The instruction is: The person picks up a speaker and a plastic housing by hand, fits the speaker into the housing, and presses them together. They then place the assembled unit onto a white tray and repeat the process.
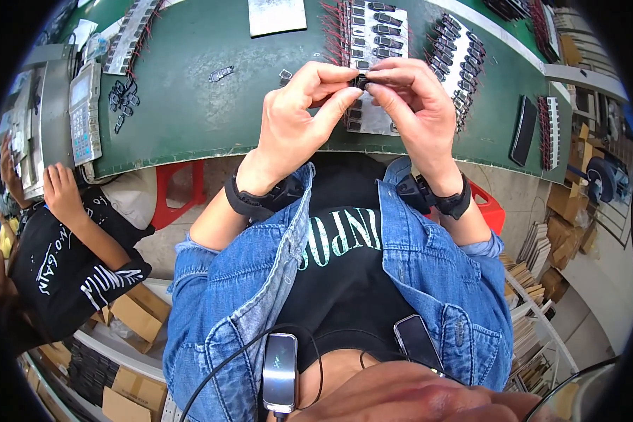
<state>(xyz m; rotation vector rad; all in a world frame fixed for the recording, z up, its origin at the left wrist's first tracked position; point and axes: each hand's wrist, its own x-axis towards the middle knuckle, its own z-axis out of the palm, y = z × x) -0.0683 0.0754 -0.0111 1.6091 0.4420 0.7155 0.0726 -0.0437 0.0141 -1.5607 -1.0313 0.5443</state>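
Observation:
Both my hands meet over the near end of a pale tray (375,122) on the green table (211,119). A small black part (361,81) is pinched between their fingertips, mostly covered by the fingers. My left hand (299,105) grips it from the left with thumb and forefinger. From the other side, the thumb and fingers of my right hand (422,98) close on the same part. Small black devices (387,30) with grey faces stand in rows on the tray, and thin red wires (336,32) stick out along its left side.
Another tray of black devices (464,53) lies to the right, then a dark phone (522,130) and a wired white strip (553,133). Loose black parts (123,102) lie left, near a keypad machine (84,116). A white board (277,17) is at the back. A co-worker's hand (63,193) is far left.

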